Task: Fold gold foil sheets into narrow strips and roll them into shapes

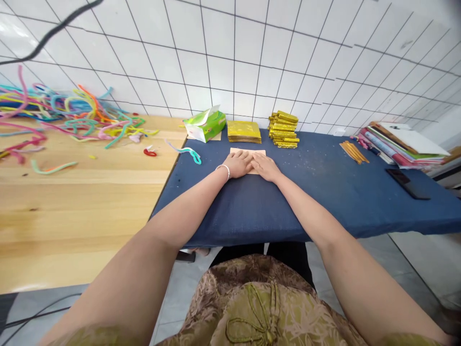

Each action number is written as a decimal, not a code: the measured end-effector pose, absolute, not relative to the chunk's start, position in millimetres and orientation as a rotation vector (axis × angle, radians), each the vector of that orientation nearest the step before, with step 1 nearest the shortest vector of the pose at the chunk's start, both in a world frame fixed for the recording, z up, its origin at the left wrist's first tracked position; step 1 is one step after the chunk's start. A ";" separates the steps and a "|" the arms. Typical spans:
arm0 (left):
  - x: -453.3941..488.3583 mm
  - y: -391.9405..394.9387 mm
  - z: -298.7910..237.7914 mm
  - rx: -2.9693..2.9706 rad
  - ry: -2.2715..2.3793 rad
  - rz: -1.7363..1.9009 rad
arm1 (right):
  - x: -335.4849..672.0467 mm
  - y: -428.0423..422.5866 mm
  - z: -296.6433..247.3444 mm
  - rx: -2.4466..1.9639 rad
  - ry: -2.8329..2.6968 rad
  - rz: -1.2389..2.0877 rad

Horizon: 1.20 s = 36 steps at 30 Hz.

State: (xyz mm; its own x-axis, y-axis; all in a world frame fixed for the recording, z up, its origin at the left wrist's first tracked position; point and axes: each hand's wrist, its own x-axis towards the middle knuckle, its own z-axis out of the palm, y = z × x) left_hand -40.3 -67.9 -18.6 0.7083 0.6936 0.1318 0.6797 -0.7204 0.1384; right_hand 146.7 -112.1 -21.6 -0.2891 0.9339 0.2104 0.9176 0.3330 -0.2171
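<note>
Both my hands lie side by side on a small tan sheet of paper [248,152] on the blue-covered table [324,192]. My left hand [238,164], with a white bracelet at the wrist, rests flat on the sheet's left half, fingers stretched forward. On the right half my right hand [264,166] presses down the same way, fingers flat. The hands touch each other at the middle of the sheet, and most of the paper is hidden under them.
Behind the sheet stand a flat stack of gold paper [244,131], a pile of folded gold pieces [283,129] and a green tissue pack [205,125]. Books [399,144], orange sticks [353,151] and a black phone [407,183] lie right. Coloured pipe cleaners [72,117] cover the wooden table [72,202] left.
</note>
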 end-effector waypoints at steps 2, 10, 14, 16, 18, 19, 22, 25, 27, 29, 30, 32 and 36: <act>-40.7 -67.5 -18.6 2.826 1.141 0.268 | 147.0 -111.3 -22.7 -1.656 -2.307 0.076; -39.3 -74.6 -13.5 2.793 1.235 0.218 | 144.8 -112.0 -19.5 -1.707 -2.366 0.126; -57.3 -70.9 -6.3 2.802 1.083 0.089 | 151.7 -114.7 -14.1 -1.646 -2.494 0.160; -71.2 -68.2 0.4 2.771 0.961 -0.002 | 157.4 -114.8 -8.4 -1.605 -2.575 0.221; -83.1 -66.7 8.2 2.741 0.844 -0.069 | 164.0 -114.7 -0.5 -1.556 -2.644 0.303; -87.4 -66.4 12.0 2.731 0.804 -0.087 | 167.6 -115.0 3.8 -1.520 -2.665 0.339; -93.4 -66.3 20.2 2.712 0.767 -0.092 | 178.5 -119.2 15.0 -1.353 -2.682 0.376; -95.1 -65.2 23.3 2.701 0.752 -0.064 | 188.4 -127.0 18.3 -1.256 -2.658 0.273; -97.1 -63.9 23.8 2.680 0.726 -0.043 | 193.6 -130.4 15.5 -1.202 -2.647 0.161; -99.8 -62.6 23.8 2.654 0.695 -0.027 | 197.8 -129.9 9.9 -1.168 -2.624 0.073; -101.1 -61.9 23.8 2.644 0.684 -0.022 | 199.6 -128.1 6.5 -1.161 -2.603 0.046; -103.3 -60.1 23.3 2.629 0.672 -0.009 | 202.8 -121.7 -0.5 -1.181 -2.522 0.035; -106.6 -52.9 18.5 2.569 0.674 0.020 | 207.2 -107.3 -10.6 -1.289 -2.231 0.170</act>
